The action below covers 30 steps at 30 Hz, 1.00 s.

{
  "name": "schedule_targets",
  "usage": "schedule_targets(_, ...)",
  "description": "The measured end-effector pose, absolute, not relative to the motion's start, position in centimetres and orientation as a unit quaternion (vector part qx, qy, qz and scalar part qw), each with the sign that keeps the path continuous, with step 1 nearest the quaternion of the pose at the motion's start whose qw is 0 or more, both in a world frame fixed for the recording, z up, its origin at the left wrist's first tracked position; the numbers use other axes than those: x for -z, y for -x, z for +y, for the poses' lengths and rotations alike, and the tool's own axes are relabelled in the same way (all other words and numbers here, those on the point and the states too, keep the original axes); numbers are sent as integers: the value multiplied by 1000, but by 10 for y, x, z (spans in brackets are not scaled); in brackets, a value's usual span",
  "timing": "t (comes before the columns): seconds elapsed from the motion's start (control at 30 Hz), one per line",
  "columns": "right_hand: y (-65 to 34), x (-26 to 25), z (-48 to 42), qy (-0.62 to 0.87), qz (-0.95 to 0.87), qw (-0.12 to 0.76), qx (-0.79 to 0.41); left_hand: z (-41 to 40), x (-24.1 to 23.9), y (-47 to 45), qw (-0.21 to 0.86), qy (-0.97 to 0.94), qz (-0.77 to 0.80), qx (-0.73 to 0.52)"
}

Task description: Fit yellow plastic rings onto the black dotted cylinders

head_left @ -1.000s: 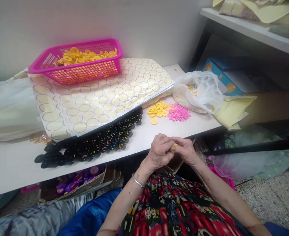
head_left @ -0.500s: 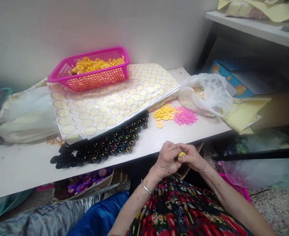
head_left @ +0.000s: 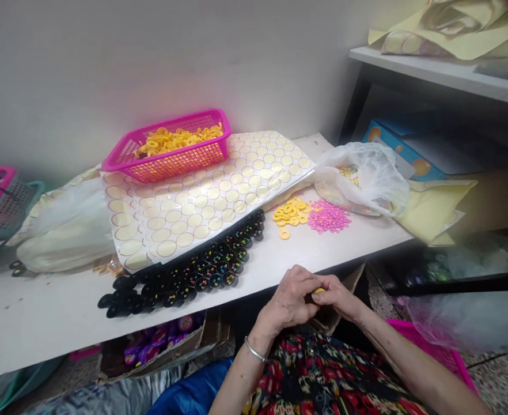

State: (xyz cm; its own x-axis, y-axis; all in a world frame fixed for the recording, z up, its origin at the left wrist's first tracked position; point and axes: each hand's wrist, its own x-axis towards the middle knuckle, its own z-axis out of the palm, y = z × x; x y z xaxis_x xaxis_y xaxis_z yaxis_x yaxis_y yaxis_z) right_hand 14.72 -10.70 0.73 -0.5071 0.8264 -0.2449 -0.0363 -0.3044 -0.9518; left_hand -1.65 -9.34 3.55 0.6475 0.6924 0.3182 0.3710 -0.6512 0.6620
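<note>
My left hand (head_left: 292, 297) and my right hand (head_left: 339, 297) meet just in front of the table edge, above my lap. Between them a small round yellow piece (head_left: 319, 290) peeks out, pinched by curled fingers of both hands; most of it is covered. Beyond my hands lies a loose pile of yellow rings (head_left: 289, 212), with one ring (head_left: 284, 234) apart from it. Touching that pile on the right is a heap of tiny pink beads (head_left: 329, 217). Rows of small black cups (head_left: 202, 271) with coloured bits inside stand to the left.
A pink basket (head_left: 167, 165) of yellow rings sits on sheets of round stickers (head_left: 219, 202). At the right are an open plastic bag (head_left: 375, 178) of beads and a yellow paper packet (head_left: 438, 210). Below the table, a cardboard box (head_left: 193, 343) holds purple pieces.
The whole view has shifted, so the table and hands appear lower. My hands stay together on the yellow piece, which now shows less between the fingers.
</note>
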Motion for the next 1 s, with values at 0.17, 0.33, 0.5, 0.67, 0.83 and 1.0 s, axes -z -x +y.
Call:
schedule_targets(0.17,-144,25,-91,550,-653,64,-516,-54,-48,46,100,-785,488,-368)
schedule_targets(0.33,-138,44,-76,589,-677,-12,-441,-19,-60,54,-98,-678,711,-160)
schedule_targets(0.5,-143,40,-75,587,-692,13,-421,-9,-63,52,-117,-680,718,-88)
schedule_targets(0.67,-164,2,-84,500,-684,11,-531,-10,-61,54,-100,-695,696,-149)
schedule_targets(0.83,-189,-36,-57,530,-625,258,-513,-18,-55,48,-19,-694,665,-275)
schedule_targets(1.0,-211,-17,-20,684,-599,397,-124,-30,-37,30,153,-673,629,-357)
